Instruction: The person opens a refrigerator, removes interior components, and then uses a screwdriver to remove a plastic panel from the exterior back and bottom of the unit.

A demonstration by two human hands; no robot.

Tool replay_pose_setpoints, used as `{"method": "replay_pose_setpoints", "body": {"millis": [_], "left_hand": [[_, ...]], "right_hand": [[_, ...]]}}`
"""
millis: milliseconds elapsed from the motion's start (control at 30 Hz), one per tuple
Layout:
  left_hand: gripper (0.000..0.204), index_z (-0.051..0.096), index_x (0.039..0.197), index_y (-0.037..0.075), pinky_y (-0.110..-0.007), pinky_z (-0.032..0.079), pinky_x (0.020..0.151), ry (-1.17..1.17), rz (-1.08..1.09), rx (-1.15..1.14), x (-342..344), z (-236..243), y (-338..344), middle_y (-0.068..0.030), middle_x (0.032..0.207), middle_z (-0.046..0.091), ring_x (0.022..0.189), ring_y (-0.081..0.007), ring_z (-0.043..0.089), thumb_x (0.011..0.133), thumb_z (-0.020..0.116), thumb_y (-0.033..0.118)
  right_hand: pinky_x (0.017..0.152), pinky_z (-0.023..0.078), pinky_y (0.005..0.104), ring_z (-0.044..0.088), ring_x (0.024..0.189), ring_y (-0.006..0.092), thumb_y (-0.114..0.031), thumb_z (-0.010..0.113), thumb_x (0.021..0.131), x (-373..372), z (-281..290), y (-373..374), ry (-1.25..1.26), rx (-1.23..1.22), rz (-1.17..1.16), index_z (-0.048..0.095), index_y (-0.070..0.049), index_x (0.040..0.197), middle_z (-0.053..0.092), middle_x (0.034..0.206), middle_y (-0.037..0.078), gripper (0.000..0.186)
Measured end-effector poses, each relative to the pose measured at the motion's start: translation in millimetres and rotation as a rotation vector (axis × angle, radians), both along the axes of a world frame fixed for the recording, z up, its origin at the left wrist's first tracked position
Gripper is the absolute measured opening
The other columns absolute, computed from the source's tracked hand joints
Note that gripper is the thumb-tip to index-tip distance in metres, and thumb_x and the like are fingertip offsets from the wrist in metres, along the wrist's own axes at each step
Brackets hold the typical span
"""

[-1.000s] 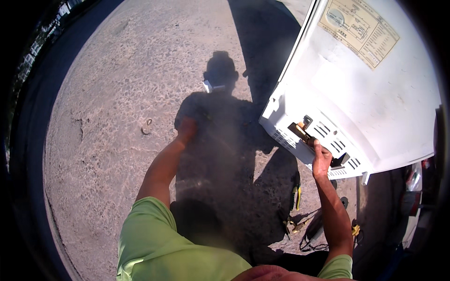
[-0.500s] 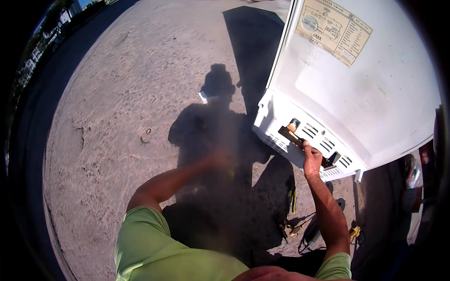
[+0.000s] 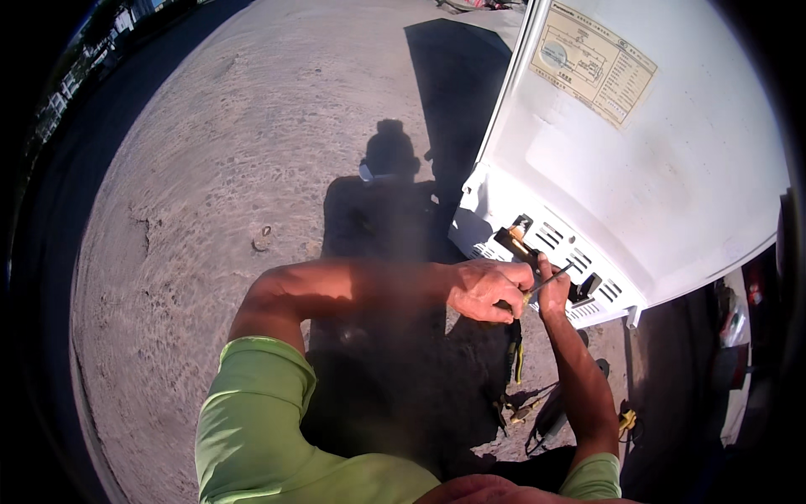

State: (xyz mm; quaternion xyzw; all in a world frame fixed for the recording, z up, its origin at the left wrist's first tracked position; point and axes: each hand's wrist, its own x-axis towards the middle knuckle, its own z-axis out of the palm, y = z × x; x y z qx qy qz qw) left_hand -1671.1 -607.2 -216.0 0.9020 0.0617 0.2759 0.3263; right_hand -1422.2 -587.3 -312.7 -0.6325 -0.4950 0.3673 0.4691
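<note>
A large white appliance [image 3: 655, 160] with a slotted end panel [image 3: 579, 252] fills the right side. In a cut-out of that panel sits a dark brown part [image 3: 515, 244] with an orange-tan piece [image 3: 519, 228] beside it. My right hand [image 3: 552, 290] is closed around the near end of the dark part; its exact grip is partly hidden. My left hand [image 3: 491, 291] is closed on a thin-shafted screwdriver [image 3: 550, 283], whose handle lies mostly inside the fingers. The shaft crosses in front of my right hand, its tip pointing right toward the panel slots.
Below the appliance lie yellow-and-black pliers [image 3: 518, 357], other small tools [image 3: 520, 410] and a grey power tool [image 3: 552, 416] on rough concrete ground [image 3: 193, 210]. A yellow item with a cord [image 3: 627, 420] is at the lower right. A printed label [image 3: 596, 60] is on the appliance.
My left hand has come from over the shadowed ground to the right, up to my right hand, and the screwdriver now shows in it. My right hand stays at the panel.
</note>
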Motion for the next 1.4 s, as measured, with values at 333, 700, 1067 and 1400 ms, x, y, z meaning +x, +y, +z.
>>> {"method": "replay_pose_setpoints", "body": {"millis": [333,700,1067,1400], "left_hand": [[0.02,0.073,0.101,0.007,-0.035,0.047,0.095,0.13,0.162,-0.08,65.4,7.3,46.4,-0.0096,0.114,0.057,0.111,-0.0246,0.057,0.082,0.074,0.007],[0.014,0.07,0.097,0.003,-0.034,0.049,0.09,0.122,0.072,-0.116,72.4,0.9,66.3,-0.0109,0.112,0.059,0.105,-0.0226,0.06,0.083,0.071,0.0],[0.017,0.073,0.102,0.006,-0.035,0.048,0.094,0.068,0.152,-0.118,75.2,-13.8,73.7,-0.0113,0.118,0.057,0.11,-0.0232,0.059,0.085,0.072,0.002],[0.018,0.073,0.103,0.009,-0.036,0.049,0.094,0.026,0.167,-0.089,75.6,-22.1,76.8,-0.0091,0.12,0.053,0.114,-0.0238,0.056,0.085,0.074,0.008]], "right_hand": [[0.062,0.051,0.0308,0.066,0.073,0.0117,-0.049,0.07,0.086,-4.5,11.6,-2.1,0.137,-0.082,0.179,0.071,0.004,0.081,0.07,0.077,0.008,0.053],[0.081,0.049,0.0341,0.065,0.087,0.016,-0.028,0.06,0.094,6.3,33.7,-11.2,0.045,-0.262,0.238,0.075,-0.004,0.102,0.072,0.092,0.011,0.029],[0.095,0.044,0.031,0.06,0.103,0.0126,-0.013,0.068,0.086,30.7,39.7,-9.0,0.31,-0.137,0.588,0.071,-0.006,0.112,0.069,0.106,0.003,0.027],[0.084,0.048,0.0288,0.062,0.093,0.0108,-0.009,0.064,0.088,30.2,35.4,-8.1,0.281,-0.224,0.562,0.07,-0.005,0.109,0.069,0.1,0.002,0.022]]}}
